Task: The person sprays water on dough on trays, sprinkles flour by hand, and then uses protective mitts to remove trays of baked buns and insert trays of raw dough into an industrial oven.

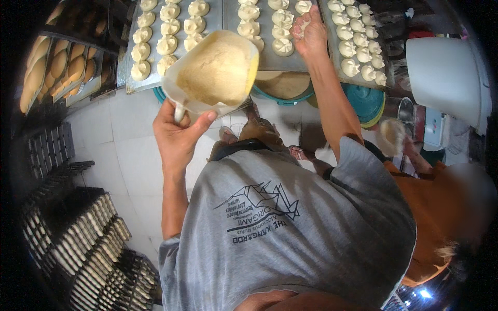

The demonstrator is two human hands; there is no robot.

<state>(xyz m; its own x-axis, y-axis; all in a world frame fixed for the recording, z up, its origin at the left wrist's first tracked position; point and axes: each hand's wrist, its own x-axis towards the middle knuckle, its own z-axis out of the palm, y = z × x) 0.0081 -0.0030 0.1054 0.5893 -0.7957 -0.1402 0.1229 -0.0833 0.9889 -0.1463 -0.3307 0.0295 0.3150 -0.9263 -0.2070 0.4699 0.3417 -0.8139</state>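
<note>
Clamping the stiff-looking pitcher (252, 76) by its handle (179, 113), likely surest, the left hand (178, 133) is supporting powder (213, 72) above; the right hand (311, 37), closure unclear, is hovering beside soft-looking dough (282, 47)

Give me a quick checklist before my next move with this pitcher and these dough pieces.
1. Left hand gripping the translucent white plastic pitcher at its handle: ok.
2. Pale tan powder available in the pitcher: ok, plenty visible.
3. Right hand near the round, cream-colored dough pieces on the middle gray metal tray: ok.
4. Powder held in the right hand: cannot tell; its fingers are curled.
5. Pitcher not touching any dough pieces: cannot tell; it overlaps some in this view.
6. Unblocked view of every piece: not ok; the pitcher hides some dough.
</note>
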